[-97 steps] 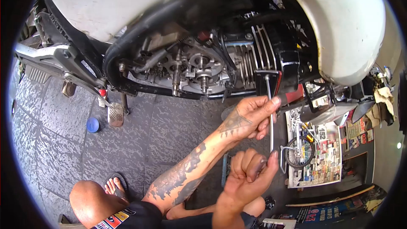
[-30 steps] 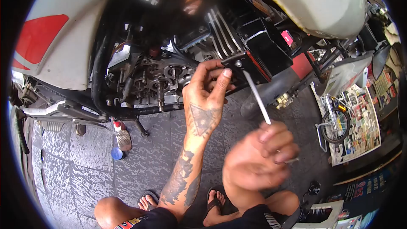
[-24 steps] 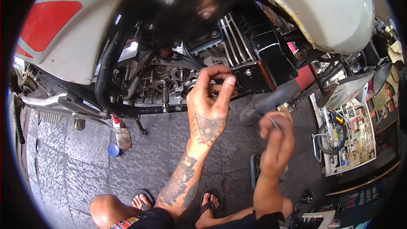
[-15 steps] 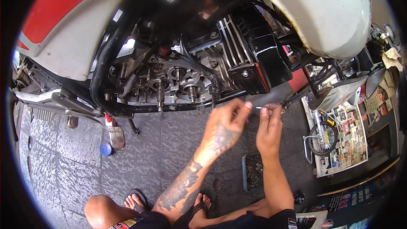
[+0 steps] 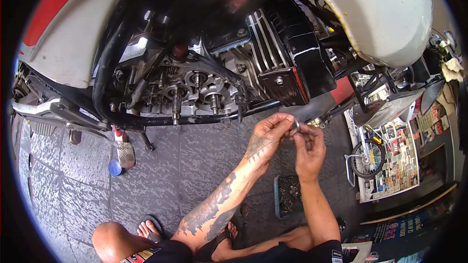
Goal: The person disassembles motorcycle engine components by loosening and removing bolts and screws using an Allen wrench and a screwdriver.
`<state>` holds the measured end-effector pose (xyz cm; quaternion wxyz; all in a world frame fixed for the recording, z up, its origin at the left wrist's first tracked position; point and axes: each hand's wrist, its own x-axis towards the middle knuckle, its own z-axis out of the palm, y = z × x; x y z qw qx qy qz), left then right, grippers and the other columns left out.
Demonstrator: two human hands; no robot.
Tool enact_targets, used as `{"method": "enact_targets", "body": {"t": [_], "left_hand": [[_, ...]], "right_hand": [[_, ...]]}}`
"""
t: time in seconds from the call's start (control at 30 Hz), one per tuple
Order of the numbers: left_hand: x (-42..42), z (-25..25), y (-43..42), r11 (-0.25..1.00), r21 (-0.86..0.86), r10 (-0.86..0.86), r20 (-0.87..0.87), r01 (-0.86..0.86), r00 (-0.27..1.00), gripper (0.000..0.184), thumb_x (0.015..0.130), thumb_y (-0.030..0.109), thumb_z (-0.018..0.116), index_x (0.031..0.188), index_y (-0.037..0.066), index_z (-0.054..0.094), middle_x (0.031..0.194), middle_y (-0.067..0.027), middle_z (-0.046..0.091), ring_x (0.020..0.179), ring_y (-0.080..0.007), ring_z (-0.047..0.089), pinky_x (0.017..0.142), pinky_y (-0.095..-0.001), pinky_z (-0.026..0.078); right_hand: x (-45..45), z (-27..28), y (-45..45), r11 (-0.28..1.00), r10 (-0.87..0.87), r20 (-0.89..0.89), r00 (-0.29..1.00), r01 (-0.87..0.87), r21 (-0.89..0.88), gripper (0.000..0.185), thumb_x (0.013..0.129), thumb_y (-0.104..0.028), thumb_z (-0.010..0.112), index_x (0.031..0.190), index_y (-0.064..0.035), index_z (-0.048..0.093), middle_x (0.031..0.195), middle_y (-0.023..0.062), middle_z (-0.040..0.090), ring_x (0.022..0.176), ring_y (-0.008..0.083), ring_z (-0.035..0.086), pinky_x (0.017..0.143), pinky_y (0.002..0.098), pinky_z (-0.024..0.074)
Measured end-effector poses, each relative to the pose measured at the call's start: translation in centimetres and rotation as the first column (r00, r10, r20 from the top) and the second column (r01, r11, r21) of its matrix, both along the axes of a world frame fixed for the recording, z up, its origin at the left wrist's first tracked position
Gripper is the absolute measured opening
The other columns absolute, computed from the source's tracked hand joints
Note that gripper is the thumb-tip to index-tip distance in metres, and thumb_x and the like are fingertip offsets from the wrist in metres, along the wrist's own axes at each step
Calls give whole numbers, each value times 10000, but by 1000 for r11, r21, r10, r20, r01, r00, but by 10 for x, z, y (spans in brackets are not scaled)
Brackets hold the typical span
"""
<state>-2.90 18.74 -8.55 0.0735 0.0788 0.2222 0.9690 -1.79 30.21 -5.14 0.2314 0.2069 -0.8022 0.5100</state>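
The motorcycle (image 5: 385, 17) is the largest thing before me, and in its side the opened engine (image 5: 197, 92) shows its shafts and gears. To the right of them are the metal fins (image 5: 269, 44), and by their lower end is the black plate (image 5: 272, 86) with a bolt (image 5: 279, 81) in it. Under this, on the dark floor (image 5: 204, 160), lies the blue tray (image 5: 277, 197) with small parts inside, and well apart to the left is a round blue lid (image 5: 115, 167). My left hand (image 5: 268, 134) and my right hand (image 5: 310, 158) meet in the air just below the plate, touching no part of the engine. Between my fingertips is the smallest thing, a small metal piece (image 5: 296, 125) — my grip is closed on it from both sides, but its full shape I cannot tell, because the fingers cover it. I judge this as a step of fine handling in the fingers; from here any move calls for a light, sure pinch, as so small a thing could slip down. One second earlier my right hand held a long pale rod up to the plate; now no long rod shows, and both hands are lower and together.
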Motion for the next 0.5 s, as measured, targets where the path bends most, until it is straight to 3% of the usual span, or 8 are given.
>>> {"method": "enact_targets", "body": {"t": [0.03,0.1,0.23,0.37,0.5], "left_hand": [[0,2,2,999,-11,47,0,-47,999,155,917,234,575,909,95,642,797,58,589,718,-31,489,648,-198,358],[1,7,2,995,-23,93,1,-93,996,160,916,237,577,928,94,648,809,61,593,727,-31,486,665,-199,356],[-4,13,0,997,-25,69,12,-69,998,179,912,244,585,963,90,661,845,57,606,749,-29,486,690,-201,359],[-2,12,3,993,-30,116,48,-114,992,199,904,244,598,984,75,664,845,53,610,752,-28,497,673,-193,368],[-6,12,3,997,12,81,88,-82,993,213,904,239,600,997,58,661,838,48,606,742,-30,501,655,-188,376]], "right_hand": [[-3,4,5,1000,1,1,1000,-1,-1,154,808,4,663,934,29,577,875,103,624,809,156,606,750,259,486],[-12,18,10,940,32,-110,993,8,342,132,768,13,685,867,23,599,873,104,634,826,183,606,753,276,483],[-17,45,5,885,53,-169,984,32,465,104,749,9,691,844,8,648,838,87,639,802,197,600,723,301,477],[-23,63,3,760,181,-227,957,11,650,148,705,3,700,849,-12,672,829,73,639,778,219,593,693,304,468],[-29,70,4,730,195,-228,954,14,684,165,692,-10,704,853,-36,680,820,52,635,769,213,581,688,311,451]]}}
